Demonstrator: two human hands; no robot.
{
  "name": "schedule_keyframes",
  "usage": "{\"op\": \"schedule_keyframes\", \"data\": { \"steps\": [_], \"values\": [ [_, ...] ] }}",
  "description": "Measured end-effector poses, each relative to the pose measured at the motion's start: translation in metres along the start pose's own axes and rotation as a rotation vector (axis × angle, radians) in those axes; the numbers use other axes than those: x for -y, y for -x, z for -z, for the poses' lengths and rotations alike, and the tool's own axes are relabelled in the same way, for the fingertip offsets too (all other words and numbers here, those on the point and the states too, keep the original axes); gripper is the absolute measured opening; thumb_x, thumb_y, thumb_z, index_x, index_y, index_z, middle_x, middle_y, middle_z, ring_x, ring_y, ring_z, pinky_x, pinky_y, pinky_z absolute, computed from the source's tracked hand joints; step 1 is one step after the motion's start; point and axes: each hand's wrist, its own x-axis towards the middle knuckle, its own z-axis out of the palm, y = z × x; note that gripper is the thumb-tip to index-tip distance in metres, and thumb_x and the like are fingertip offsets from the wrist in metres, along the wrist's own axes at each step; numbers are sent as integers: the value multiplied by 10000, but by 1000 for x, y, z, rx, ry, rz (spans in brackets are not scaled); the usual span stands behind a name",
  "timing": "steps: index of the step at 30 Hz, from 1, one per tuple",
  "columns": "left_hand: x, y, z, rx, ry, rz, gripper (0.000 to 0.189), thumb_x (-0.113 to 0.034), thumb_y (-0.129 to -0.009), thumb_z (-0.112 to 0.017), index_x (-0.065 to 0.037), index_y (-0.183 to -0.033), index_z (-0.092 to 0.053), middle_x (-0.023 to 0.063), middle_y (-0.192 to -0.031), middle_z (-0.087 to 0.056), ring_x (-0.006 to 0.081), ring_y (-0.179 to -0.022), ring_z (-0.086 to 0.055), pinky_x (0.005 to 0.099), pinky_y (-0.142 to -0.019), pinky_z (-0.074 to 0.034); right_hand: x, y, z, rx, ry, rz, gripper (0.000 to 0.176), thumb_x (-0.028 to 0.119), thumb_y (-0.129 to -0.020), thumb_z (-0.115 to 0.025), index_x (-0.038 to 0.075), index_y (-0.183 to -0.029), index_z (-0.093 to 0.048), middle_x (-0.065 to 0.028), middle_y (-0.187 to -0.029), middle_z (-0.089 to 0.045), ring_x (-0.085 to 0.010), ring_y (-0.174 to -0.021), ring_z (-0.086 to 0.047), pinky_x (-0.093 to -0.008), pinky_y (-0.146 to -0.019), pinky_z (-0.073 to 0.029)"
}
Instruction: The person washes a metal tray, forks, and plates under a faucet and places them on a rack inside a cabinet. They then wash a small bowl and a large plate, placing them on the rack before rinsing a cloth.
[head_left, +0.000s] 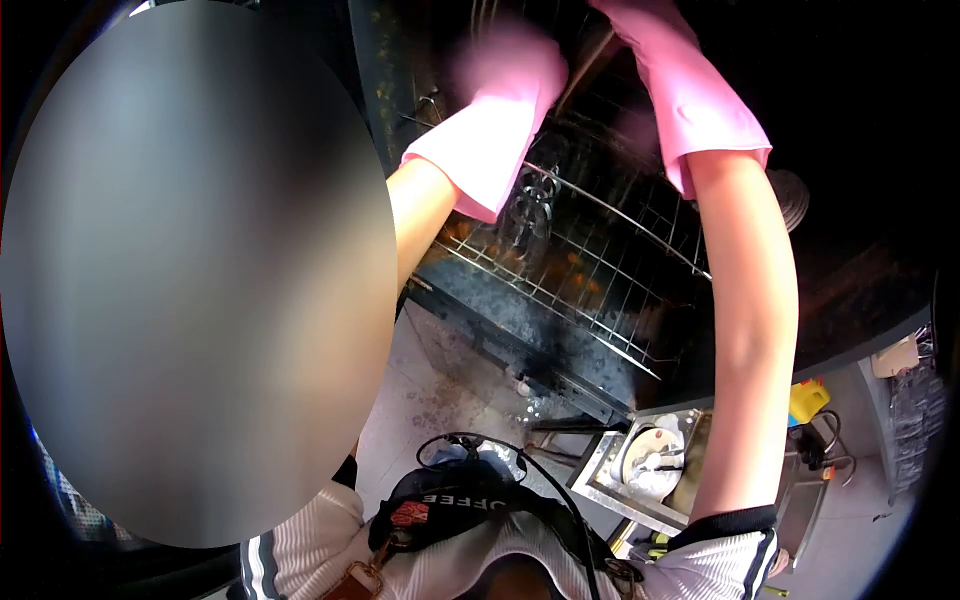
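Note:
Pink rubber gloves cover both hands inside a dark, soot-stained cabinet with wire racks. My left hand [510, 75] is smeared by motion near the top of the view, above the wire rack [610, 200]. To its right, my right hand [640, 18] reaches up to the top edge, its fingertips cut off. A brownish bar [587, 72] runs slantwise between the two hands; I cannot tell whether either hand holds it. Shiny ring shapes [535, 195] show below the left glove's cuff. Another wire rack [590, 310] lies lower down, over a stained, greyish floor panel.
A large blurred oval hides the left side. Below the cabinet, a metal tray or drawer [610, 490] holds round white dishware [655, 462]. A yellow container [808, 402] stands at the right beside a dark cable [835, 440]. Grey tiled floor [425, 365] shows in front.

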Motion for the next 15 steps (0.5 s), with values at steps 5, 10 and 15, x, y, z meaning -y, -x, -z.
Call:
{"op": "schedule_keyframes", "data": {
  "steps": [5, 10, 15],
  "values": [
    [0, -4, -1, 36, -52, 40, 351, -148, -877, -638, -105, -1225, -666, 116, -1171, -693, 393, -1091, -659, 482, -873, -565, 5, -2, -2, 19, 16, -2, 533, 378, -898, -611, -8, -1265, -590, -220, -1025, -704, -367, -921, -689, -433, -810, -540],
    [-10, -14, 5, 271, -202, 194, 350, -135, -876, -640, -108, -1224, -668, 111, -1171, -695, 395, -1098, -657, 485, -879, -564, 13, -12, -3, 41, 37, 7, 536, 392, -910, -598, -5, -1269, -587, -224, -1013, -706, -375, -908, -693, -440, -798, -544],
    [-20, -34, 26, 852, -243, 408, 350, -123, -874, -643, -111, -1223, -670, 106, -1170, -696, 397, -1105, -655, 489, -884, -564, 24, -18, -7, 87, 47, -1, 538, 405, -922, -584, -2, -1274, -584, -229, -1002, -708, -383, -896, -696, -447, -787, -548]
  ]
}}
